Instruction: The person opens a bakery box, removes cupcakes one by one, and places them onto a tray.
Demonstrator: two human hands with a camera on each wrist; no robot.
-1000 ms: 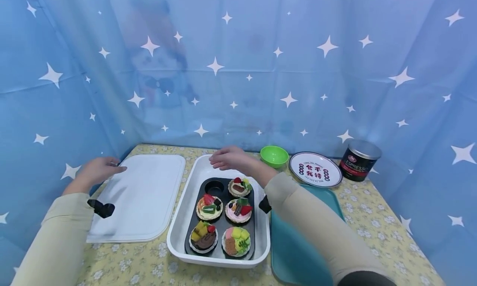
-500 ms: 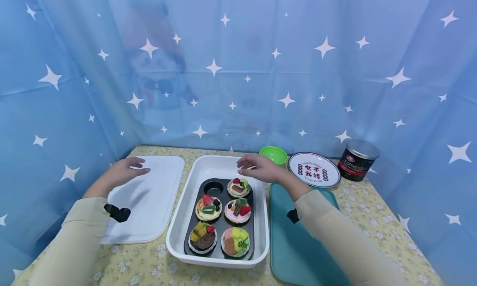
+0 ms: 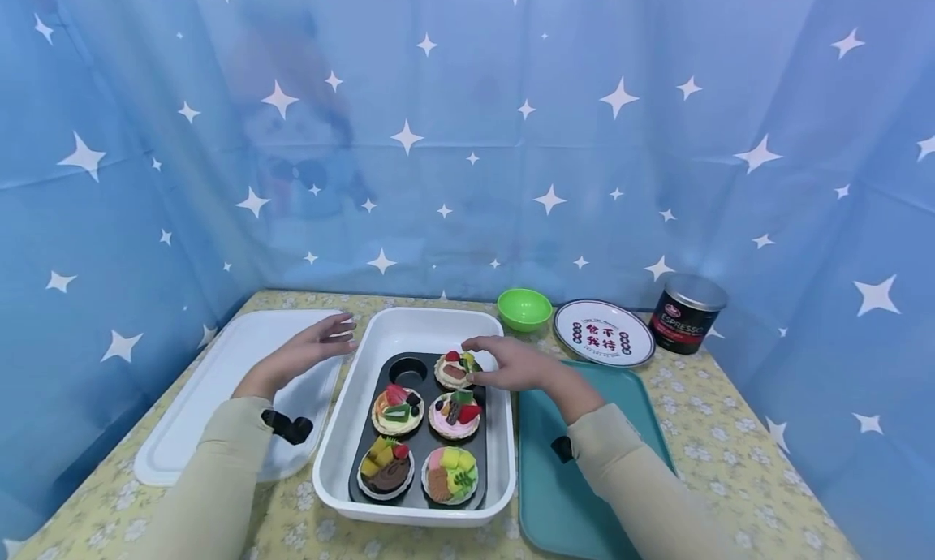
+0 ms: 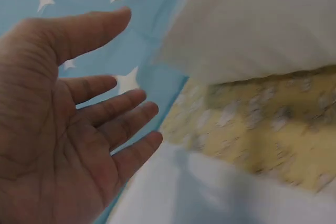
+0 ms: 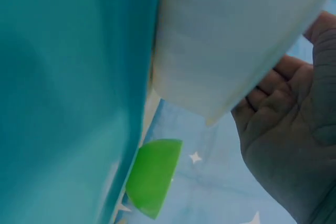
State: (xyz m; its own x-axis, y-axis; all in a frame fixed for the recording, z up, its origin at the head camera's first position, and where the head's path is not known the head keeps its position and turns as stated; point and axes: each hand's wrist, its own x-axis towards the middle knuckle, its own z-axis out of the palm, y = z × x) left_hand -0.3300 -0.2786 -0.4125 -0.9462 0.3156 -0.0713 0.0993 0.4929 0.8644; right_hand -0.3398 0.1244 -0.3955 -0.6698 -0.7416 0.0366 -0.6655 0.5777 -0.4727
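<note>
A deep white tray (image 3: 431, 329) holds a dark muffin pan (image 3: 418, 446) with several fruit-topped tarts; the pan's back left cup has no tart in it. My right hand (image 3: 519, 364) reaches over the tray's right rim, thumb and fingers spread beside the back right tart (image 3: 450, 372). In the right wrist view that hand (image 5: 289, 129) shows loosely bent beyond the tray's white wall. At the tray's left side, my left hand (image 3: 303, 353) hovers with extended fingers, overlapping a flat white board (image 3: 212, 389). The left wrist view shows its palm (image 4: 73, 135) holding nothing.
To the right lies a teal tray (image 3: 562, 503), partly under my forearm. Behind it stand a green bowl (image 3: 524, 310), a white plate (image 3: 602, 333) with red lettering, and a black espresso can (image 3: 682, 316). A blue star curtain (image 3: 467, 138) closes off the back.
My left hand has come rightward from the board's far left to the tray's left side. The right hand has drawn back from over the tray's rear to the back right tart.
</note>
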